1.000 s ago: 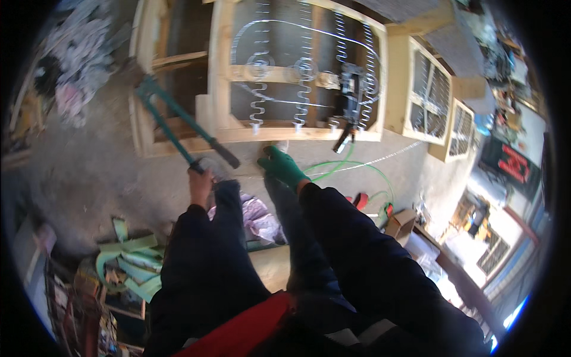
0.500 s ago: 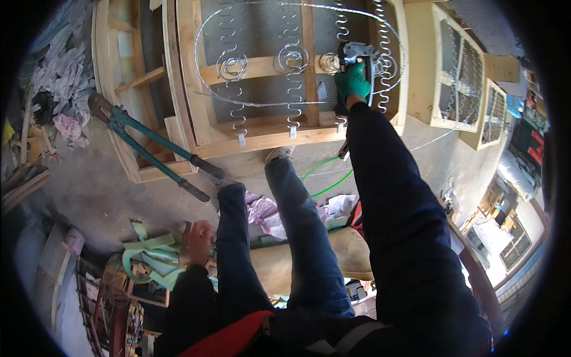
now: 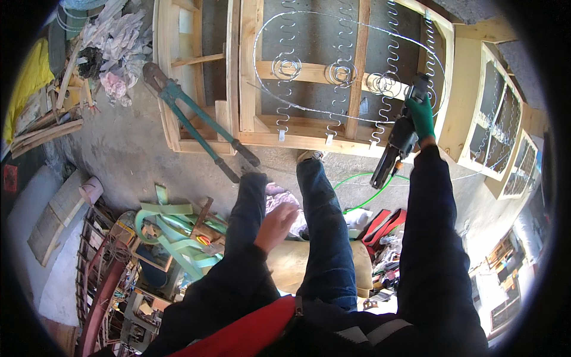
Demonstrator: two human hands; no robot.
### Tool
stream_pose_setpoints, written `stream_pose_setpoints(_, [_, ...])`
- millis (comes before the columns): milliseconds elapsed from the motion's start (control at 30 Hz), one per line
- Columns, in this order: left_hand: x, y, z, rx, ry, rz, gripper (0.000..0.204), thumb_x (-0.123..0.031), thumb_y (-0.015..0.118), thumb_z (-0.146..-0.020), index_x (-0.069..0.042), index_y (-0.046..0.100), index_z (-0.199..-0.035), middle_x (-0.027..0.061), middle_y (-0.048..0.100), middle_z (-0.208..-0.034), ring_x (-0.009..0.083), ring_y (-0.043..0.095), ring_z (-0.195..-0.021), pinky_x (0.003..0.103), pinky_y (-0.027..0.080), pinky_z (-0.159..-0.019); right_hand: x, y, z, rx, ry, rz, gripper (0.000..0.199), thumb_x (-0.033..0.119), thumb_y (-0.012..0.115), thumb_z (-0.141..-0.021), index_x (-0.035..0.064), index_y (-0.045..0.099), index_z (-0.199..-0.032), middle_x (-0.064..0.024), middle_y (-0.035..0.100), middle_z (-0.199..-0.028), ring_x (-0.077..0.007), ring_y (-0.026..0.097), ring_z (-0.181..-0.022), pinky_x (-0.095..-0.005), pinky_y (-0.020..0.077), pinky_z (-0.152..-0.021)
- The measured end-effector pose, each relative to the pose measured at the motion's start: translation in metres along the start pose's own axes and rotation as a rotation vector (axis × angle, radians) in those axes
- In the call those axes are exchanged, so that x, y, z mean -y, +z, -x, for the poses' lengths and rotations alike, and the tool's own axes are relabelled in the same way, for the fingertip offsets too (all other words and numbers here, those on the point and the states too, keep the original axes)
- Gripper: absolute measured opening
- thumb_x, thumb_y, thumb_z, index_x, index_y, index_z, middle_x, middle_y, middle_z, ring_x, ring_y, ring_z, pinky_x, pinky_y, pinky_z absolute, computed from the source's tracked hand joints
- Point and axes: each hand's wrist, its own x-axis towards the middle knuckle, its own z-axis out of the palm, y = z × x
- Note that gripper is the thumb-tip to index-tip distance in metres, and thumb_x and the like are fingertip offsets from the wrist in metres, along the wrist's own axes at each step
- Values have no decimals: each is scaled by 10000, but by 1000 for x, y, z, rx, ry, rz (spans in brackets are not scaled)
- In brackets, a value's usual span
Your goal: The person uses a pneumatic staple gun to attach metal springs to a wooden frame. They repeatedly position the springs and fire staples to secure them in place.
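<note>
My right hand (image 3: 423,118), in a green glove, grips a black air-powered fastening gun (image 3: 402,134) above the wooden frame (image 3: 279,140). The gun lies tilted, its long end pointing back toward me past the frame's near rail. Zigzag springs (image 3: 334,112) span the frame, with coil springs (image 3: 341,72) on its middle slat and a large oval wire loop (image 3: 309,113) over them. The gun sits just right of the third coil spring. My bare left hand (image 3: 276,227) hovers between my knees, fingers loosely stretched, with nothing visible in it.
Long-handled bolt cutters (image 3: 189,114) rest across the neighbouring frame at the left. A green air hose (image 3: 372,199) curves on the floor near the gun. Green foam strips (image 3: 172,232) lie at lower left, and further sprung frames (image 3: 485,110) stand at right.
My view has swung left. The gun has come away from the third coil spring, rightward and toward me, and turned. My left hand has moved from beside my left leg to between the knees.
</note>
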Motion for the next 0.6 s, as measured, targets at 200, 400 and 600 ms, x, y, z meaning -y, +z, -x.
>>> stream_pose_setpoints(200, [-68,49,-46,356,-220,458,720,-609,432,-1124,-46,429,-1573,124,584,-1510,247,568,-1383,426,438,-1123,82,-20,132,461,231,-789,337,396,710,-1040,98,700,-1197,-25,725,-954,-152,710,-814,-323,609,-719])
stream_pose_setpoints(400, [-90,16,-14,439,-315,903,671,-646,503,-1082,-98,544,-1468,61,676,-1353,174,662,-1234,424,495,-1096,121,95,191,659,440,-889,414,413,714,-1020,113,650,-1297,-128,775,-1069,-229,750,-851,-362,640,-778])
stream_pose_setpoints(600, [-66,-75,5,88,-441,1164,393,-274,742,-1029,-77,557,-1314,128,722,-1053,266,744,-881,418,629,-794,124,257,208,853,538,-1004,443,415,686,-1042,100,617,-1345,-122,746,-1057,-242,737,-850,-363,637,-794])
